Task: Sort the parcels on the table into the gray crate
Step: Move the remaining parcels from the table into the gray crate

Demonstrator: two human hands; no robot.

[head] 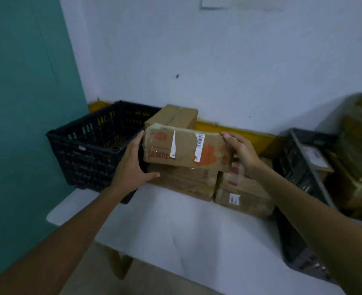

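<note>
Two hands hold one parcel [186, 147] over the stack [182, 184]
We clasp its short ends with left hand [133, 160] and right hand [241, 152]; its long axis runs side to side, labelled face toward us

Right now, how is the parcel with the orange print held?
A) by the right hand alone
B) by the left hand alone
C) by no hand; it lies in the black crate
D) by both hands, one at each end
D: the left hand holds the left end of the parcel, and the right hand holds its right end.
</note>
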